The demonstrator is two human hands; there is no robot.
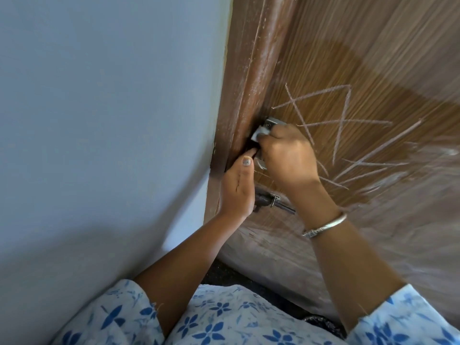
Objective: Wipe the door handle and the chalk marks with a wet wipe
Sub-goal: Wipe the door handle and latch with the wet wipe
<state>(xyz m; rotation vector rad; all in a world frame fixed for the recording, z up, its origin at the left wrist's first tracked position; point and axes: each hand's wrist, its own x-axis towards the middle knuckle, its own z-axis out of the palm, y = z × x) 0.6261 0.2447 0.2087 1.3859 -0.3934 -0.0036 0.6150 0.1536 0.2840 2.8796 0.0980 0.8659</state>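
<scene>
From the head camera, two bare hands work at one brown door [373, 58]; the door is wood with fine straight grain lines, and one darker patch runs across it above the chalk; the door frame [249, 70] beside it is smooth, rounded and streaked with white; the wall [99, 95] on the left is plain and pale blue.

The right hand [288, 155] is curled closed around a small white wet wipe [260, 134], pressing it on the one door handle [270, 123]; the handle is grey shiny metal at the door's left edge, mostly hidden by the hand, so I cannot tell which way it points; only a bit of the wipe peeks out by the fingers.

The left hand [239, 185] holds the door's edge just below, thumb up, fingers tucked behind and out of sight; it holds no wipe.

The chalk marks [348, 135] are many thin, straight white lines crossing like stars, just right of the handle; smudgy white chalk lies lower right.

One dark metal bolt [271, 202] sits below the hands; one silver bangle [323, 226] circles the right wrist; both sleeves are white with blue flowers.
</scene>
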